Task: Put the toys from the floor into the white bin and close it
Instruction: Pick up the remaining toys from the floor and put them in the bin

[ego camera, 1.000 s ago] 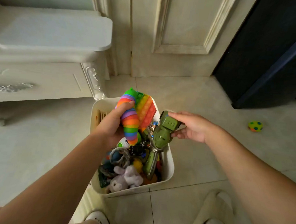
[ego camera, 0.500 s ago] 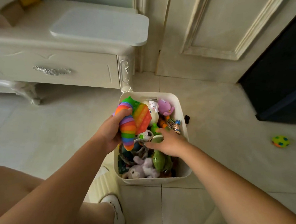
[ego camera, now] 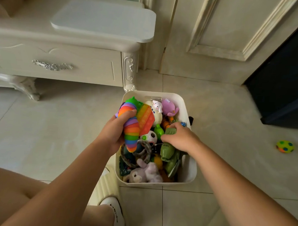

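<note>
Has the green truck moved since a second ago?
Yes. The green truck dropped from over the right rim of the white bin to lie inside it, under the right hand.

Looking dim and greenish under soft, even light; casting faint shadows beneath the cabinet [ego camera: 81, 64]; bowing lines at edges.

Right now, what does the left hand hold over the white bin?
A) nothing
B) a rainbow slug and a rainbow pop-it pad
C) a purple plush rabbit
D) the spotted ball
B: the left hand grips the rainbow slug and the pop-it pad together above the white bin, while the right hand holds the green truck inside it.
</note>
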